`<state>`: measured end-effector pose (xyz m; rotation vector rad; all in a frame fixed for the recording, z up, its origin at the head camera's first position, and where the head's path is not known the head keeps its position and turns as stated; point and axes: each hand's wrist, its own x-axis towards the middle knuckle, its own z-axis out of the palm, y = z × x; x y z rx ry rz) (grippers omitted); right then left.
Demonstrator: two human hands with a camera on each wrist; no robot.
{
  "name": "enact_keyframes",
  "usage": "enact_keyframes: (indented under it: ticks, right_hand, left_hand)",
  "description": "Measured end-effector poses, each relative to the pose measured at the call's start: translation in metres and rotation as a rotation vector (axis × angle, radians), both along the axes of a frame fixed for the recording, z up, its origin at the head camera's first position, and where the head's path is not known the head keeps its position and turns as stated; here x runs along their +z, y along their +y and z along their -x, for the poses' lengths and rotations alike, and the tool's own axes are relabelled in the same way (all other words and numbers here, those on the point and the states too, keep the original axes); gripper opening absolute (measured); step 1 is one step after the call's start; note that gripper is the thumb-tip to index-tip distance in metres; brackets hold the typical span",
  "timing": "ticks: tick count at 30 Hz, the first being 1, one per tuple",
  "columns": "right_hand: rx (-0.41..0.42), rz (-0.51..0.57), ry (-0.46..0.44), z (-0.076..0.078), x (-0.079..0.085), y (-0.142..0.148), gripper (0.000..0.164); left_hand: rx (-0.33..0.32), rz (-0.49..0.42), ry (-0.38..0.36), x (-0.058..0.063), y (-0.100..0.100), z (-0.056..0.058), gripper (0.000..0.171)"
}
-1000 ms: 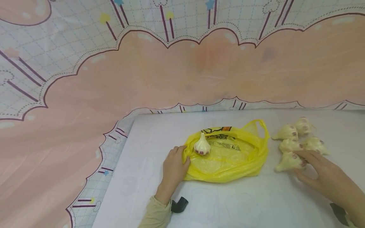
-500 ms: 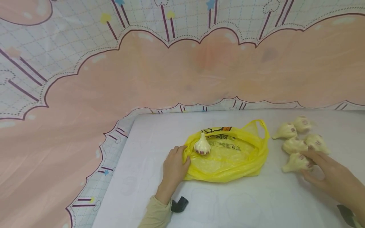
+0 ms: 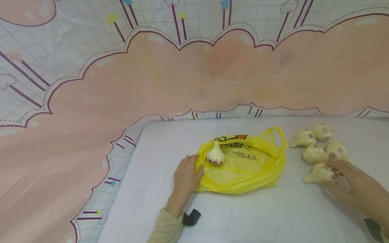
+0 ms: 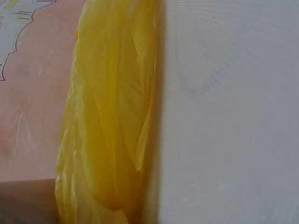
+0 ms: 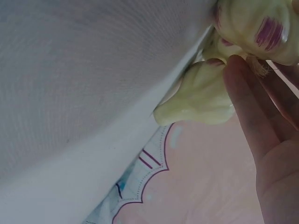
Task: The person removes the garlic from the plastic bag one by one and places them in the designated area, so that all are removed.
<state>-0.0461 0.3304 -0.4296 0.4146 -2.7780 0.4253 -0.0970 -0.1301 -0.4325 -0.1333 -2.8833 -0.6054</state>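
Observation:
My left hand (image 3: pixel 186 177) grips the left edge of a yellow plastic bag (image 3: pixel 237 184) lying open-mouthed on the table. A garlic bulb (image 3: pixel 215 155) with its stem up sits at the bag's left side. In the left wrist view, the bag's crinkled side (image 4: pixel 112 93) fills much of the picture and hides my fingers. To the right, my right hand (image 3: pixel 354 185) has thumb and fingertips around the base of the nearest garlic bulb (image 3: pixel 319 173), pinching it. The right wrist view shows this bulb (image 5: pixel 254 28) close up, with my fingers (image 5: pixel 252 107) alongside.
Several more garlic bulbs (image 3: pixel 314 155) cluster just beyond my right hand, right of the bag's handle (image 3: pixel 281 135). The white table (image 3: pixel 243 216) meets a patterned cloth backdrop (image 3: pixel 212 81) at the back and left.
My right hand has shifted right, drawing the nearest garlic bulb with it. The bulb behind it has also moved right and turned. My left hand and the bag stay put.

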Motion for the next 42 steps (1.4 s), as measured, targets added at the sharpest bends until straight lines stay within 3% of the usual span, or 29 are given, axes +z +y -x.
enact_keyframes:
  ticks: [5, 14, 18, 25, 28, 36, 42]
  right_hand:
    - [0.003, 0.017, 0.02, 0.001, 0.0, 0.001, 0.066]
    - [0.061, 0.01, 0.14, 0.003, 0.003, 0.0, 0.066]
    - [0.026, -0.023, 0.099, 0.002, 0.009, -0.004, 0.066]
    - [-0.079, -0.086, -0.142, 0.001, 0.022, -0.019, 0.07]
    - [-0.076, -0.069, -0.203, 0.002, 0.027, -0.023, 0.065]
    - [-0.023, 0.014, -0.224, 0.007, 0.033, -0.034, 0.059]
    - [0.044, 0.072, -0.12, 0.009, 0.036, -0.043, 0.06]
  left_hand:
    - [0.0, -0.001, 0.0, 0.0, 0.0, 0.0, 0.038]
    - [0.001, 0.006, 0.0, 0.0, 0.0, 0.001, 0.037]
    - [-0.001, 0.008, 0.002, 0.0, 0.0, 0.001, 0.038]
    - [0.001, 0.008, 0.0, 0.0, 0.001, 0.0, 0.037]
    - [0.002, 0.007, -0.004, 0.0, 0.001, 0.0, 0.037]
    - [-0.005, 0.008, -0.002, -0.001, 0.0, 0.0, 0.038]
    - [-0.002, 0.005, -0.002, -0.001, 0.0, 0.001, 0.039]
